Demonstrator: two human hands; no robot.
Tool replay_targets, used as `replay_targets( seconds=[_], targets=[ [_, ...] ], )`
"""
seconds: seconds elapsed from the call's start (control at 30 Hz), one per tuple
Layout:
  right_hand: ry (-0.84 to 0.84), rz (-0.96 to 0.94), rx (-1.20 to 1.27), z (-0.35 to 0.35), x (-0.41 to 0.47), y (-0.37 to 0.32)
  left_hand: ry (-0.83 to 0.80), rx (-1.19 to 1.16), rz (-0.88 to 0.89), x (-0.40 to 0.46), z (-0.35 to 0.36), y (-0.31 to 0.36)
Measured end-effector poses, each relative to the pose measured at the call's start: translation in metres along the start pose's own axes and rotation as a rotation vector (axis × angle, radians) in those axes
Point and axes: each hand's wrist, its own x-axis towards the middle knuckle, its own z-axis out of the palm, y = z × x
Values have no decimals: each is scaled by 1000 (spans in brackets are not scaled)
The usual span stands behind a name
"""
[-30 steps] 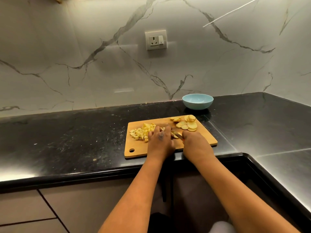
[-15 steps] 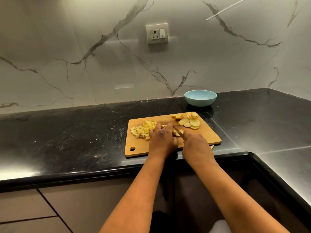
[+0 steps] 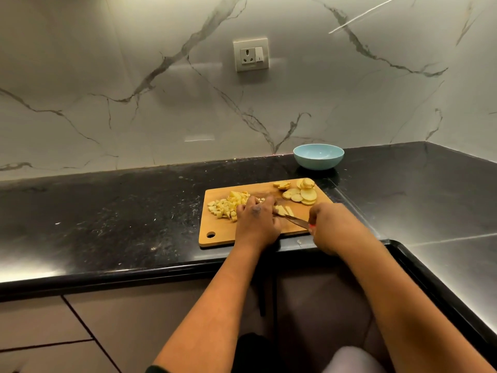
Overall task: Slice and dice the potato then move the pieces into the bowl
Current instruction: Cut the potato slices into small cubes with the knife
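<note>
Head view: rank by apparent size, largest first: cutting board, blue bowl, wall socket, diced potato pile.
1. cutting board
2. blue bowl
3. diced potato pile and wall socket: look alike, and the socket is farther away, so unranked.
</note>
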Motion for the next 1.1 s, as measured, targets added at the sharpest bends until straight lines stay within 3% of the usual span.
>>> replay_targets(
  seconds=[0.13,0.27,0.5,0.9,0.97,1.1],
  targets=[
    [103,-13,249,-14,-7,31,-14,-36,-24,-2,2,-2],
    [220,83,329,-12,-2,55,54,-73,-13,-9,-1,-1],
    [292,115,298,22,14,55,18,-89,-18,-11,-4,3],
    [310,12,-20,26,10,31,4,-71,-78,-13,-4,3],
    [301,31,56,25,14,36,23,-73,-79,-14,-4,3],
    [330,32,436,15,29,42,46,-63,-75,-15,-7,5]
  ],
)
